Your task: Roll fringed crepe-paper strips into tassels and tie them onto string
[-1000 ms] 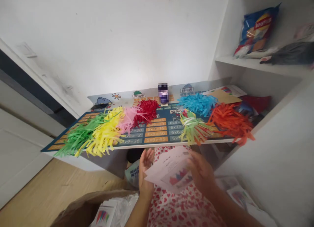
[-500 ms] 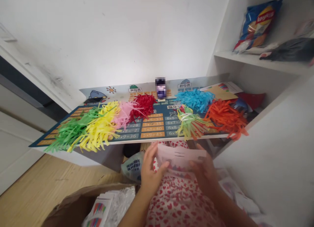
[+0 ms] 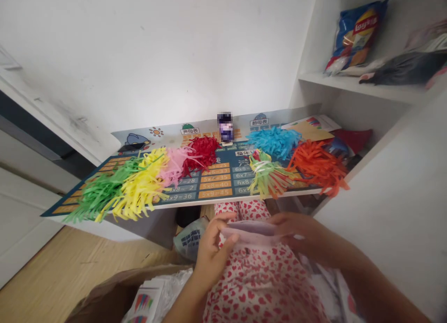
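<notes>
A pale pinkish paper piece (image 3: 252,230), seen nearly edge-on, is above my lap, below the desk's front edge. My left hand (image 3: 217,243) pinches its left end between thumb and fingers. Around its right end my right hand (image 3: 295,230) is closed, blurred by motion. Beyond them on the desk mat (image 3: 214,185) lie green (image 3: 104,188), yellow (image 3: 143,183), pink (image 3: 174,164) and red (image 3: 202,153) paper-strip bunches at left. Blue (image 3: 275,140) and orange (image 3: 317,164) bunches lie at right, beside a tied multicoloured bunch (image 3: 267,174).
A small figure, pixelated (image 3: 226,127), stands at the desk's back. Papers (image 3: 310,125) lie at back right. A shelf (image 3: 363,87) holds a chip bag (image 3: 359,34). Below left are a brown box (image 3: 104,290) with printed packets (image 3: 146,299) and a plastic bag (image 3: 190,239).
The paper has tipped from facing me to nearly edge-on. My right hand has turned sideways, its forearm swung out to the right. The view has shifted slightly.
</notes>
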Action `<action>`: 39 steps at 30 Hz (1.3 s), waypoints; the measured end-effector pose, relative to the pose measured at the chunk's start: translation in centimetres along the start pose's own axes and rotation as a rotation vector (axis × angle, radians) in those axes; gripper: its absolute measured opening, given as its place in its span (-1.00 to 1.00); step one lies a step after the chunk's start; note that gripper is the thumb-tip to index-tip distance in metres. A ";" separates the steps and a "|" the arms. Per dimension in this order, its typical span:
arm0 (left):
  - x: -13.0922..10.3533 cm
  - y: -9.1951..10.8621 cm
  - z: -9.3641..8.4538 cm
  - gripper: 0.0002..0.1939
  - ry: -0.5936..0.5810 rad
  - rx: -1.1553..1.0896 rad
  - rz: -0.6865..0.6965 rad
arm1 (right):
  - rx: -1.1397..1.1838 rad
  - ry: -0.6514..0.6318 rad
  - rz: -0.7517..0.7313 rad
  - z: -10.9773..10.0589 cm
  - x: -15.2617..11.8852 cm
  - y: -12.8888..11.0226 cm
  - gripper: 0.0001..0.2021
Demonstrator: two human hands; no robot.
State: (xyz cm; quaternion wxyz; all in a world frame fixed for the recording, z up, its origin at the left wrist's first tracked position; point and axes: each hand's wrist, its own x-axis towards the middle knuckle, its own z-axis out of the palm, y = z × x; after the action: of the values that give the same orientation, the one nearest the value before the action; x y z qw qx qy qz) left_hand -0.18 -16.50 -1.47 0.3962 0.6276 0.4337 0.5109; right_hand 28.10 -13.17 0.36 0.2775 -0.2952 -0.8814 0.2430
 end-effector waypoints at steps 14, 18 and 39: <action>1.3 1.1 -2.3 -0.78 -0.318 -0.231 0.050 | -0.056 -0.021 -0.090 -2.7 2.0 1.3 -0.70; 1.1 -0.5 -1.0 -0.73 -0.241 -0.336 -0.027 | 0.106 0.153 0.038 0.3 2.6 1.9 -0.74; -1.8 -3.4 -1.3 -0.78 -0.002 -0.143 -0.224 | 0.431 -0.134 -0.028 -0.8 2.7 2.4 -0.68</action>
State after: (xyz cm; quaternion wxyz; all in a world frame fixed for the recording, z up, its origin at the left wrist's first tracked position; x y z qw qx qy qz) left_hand -2.12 -17.05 -5.01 0.4949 0.5461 0.4631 0.4923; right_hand 27.71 -9.50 0.44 0.2784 -0.1998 -0.8296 0.4407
